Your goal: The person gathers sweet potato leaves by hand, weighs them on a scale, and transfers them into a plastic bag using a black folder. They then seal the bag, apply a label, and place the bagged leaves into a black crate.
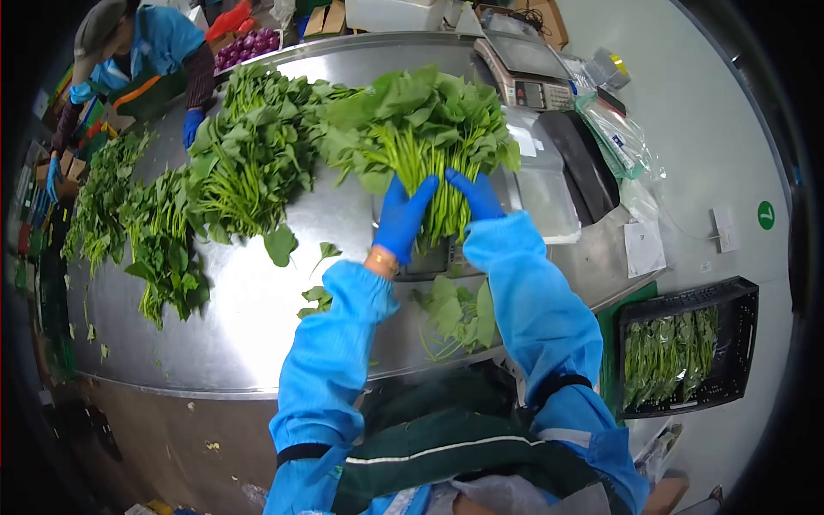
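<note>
A big bunch of leafy greens (442,193) lies in front of me, its leaves pointing away and its stems towards me. My left hand (405,215), in a blue glove, grips the left side of the stems, its thumb along them. On the other side my right hand (477,196), also gloved in blue, closes against the stems, with its thumb near the left one. Part of the fingers of both hands is hidden by the greens. Under the stem ends a dark flat surface (421,264) partly shows. Loose leaves (455,311) lie between my forearms.
More piles of greens (245,176) cover the left of the steel table (249,318). A digital scale (536,81) and a stack of clear plastic bags (542,193) are to the right. Below right, a black crate (738,343) holds bagged greens. A co-worker (142,51) stands at the far left.
</note>
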Tool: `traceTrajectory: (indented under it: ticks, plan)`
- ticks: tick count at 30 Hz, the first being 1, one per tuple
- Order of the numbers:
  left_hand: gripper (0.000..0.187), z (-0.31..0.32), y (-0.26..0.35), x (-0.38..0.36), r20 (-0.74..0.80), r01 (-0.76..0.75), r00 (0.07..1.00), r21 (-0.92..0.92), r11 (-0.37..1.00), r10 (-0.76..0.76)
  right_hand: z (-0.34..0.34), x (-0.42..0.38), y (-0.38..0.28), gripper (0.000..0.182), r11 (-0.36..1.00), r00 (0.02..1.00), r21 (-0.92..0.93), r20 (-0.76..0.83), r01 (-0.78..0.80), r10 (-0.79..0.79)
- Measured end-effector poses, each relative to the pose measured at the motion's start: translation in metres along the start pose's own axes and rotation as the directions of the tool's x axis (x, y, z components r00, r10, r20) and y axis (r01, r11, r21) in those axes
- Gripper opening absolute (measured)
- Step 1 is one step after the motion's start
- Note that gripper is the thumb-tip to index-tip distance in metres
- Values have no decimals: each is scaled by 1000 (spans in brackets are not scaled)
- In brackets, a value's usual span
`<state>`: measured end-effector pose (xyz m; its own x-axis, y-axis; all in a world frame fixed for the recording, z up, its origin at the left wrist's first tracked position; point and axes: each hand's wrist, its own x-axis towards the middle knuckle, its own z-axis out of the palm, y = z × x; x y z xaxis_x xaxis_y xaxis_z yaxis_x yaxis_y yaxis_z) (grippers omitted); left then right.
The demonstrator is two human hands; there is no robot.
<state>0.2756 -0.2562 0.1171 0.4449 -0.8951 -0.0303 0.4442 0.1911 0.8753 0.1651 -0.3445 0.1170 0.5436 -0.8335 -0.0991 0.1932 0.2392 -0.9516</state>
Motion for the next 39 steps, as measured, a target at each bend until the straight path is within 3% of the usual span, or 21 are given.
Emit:
traceTrajectory:
  ticks: [1,2,4,6,8,10,14,15,16,17,18,20,21,22,24,25,28,32,34,36,39]
  plan:
    - [39,10,-10,18,38,55,998,-24,998,-54,-21,21,4,50,1000,1000,5,0,6,-6]
    - [39,11,-25,37,40,52,998,-17,998,-52,-44,45,13,54,955,999,-297,-40,-22,11]
    - [42,-6,-71,72,-47,261,965,284,923,-258,-78,71,35,73,661,997,-749,-71,-56,4]
    - [47,-22,-87,83,-76,246,967,536,808,-244,-88,87,34,73,415,956,-862,-277,-290,93]
    - [52,-21,-74,62,-39,240,966,510,826,-257,-93,81,5,72,442,950,-846,-223,-299,217]
    - [50,-18,-59,29,-226,277,955,441,854,-193,-111,68,2,70,456,923,-832,-160,-317,349]
    - [44,-62,-50,-57,-368,91,925,453,887,93,-184,29,-17,54,855,993,-505,-47,-119,111]
    - [44,-94,-68,-86,-394,30,878,610,792,270,-223,27,-15,47,779,995,-626,-89,-15,-52]
    - [51,-122,-80,-116,-533,191,793,678,710,296,-271,28,-13,54,681,990,-732,-99,-1,-104]
    - [65,-115,-79,-150,-655,272,691,628,730,306,-315,24,-6,61,393,901,-918,-212,-50,-379]
    - [81,-137,-96,-181,-486,350,656,874,337,578,-374,27,6,68,178,815,-984,-124,-26,-565]
    - [88,-179,-135,-224,-446,586,615,810,1,650,-400,2,-34,63,45,826,-950,-291,-308,-483]
    - [89,-173,-138,-232,-601,623,596,764,166,533,-436,9,-24,54,-156,781,-883,-293,-442,-552]
    - [90,-165,-139,-234,-725,655,567,684,321,390,-457,13,-19,54,-162,794,-891,-280,-424,-540]
    - [73,-142,-135,-231,-683,656,606,719,229,408,-481,13,-10,42,43,916,-931,-365,-363,-168]
    - [66,-148,-139,-232,-689,649,605,717,254,399,-482,13,-7,42,42,920,-934,-357,-355,-160]
    - [49,-169,-150,-233,-721,656,587,690,306,367,-476,3,-9,32,-45,934,-956,-271,-289,-231]
    - [35,-194,-150,-232,-742,446,641,567,692,195,-430,-50,-37,31,33,931,-985,-173,-171,-323]
    - [30,-160,-120,-218,-806,289,590,148,946,-54,-445,-83,-20,33,-24,920,-993,-94,-111,-381]
    - [29,-158,-120,-211,-807,261,585,93,961,-81,-411,-104,-21,35,81,919,-993,-110,-86,-378]
    - [29,-148,-111,-178,-837,182,544,181,966,54,-316,-112,-38,34,566,923,-822,-261,-59,-283]
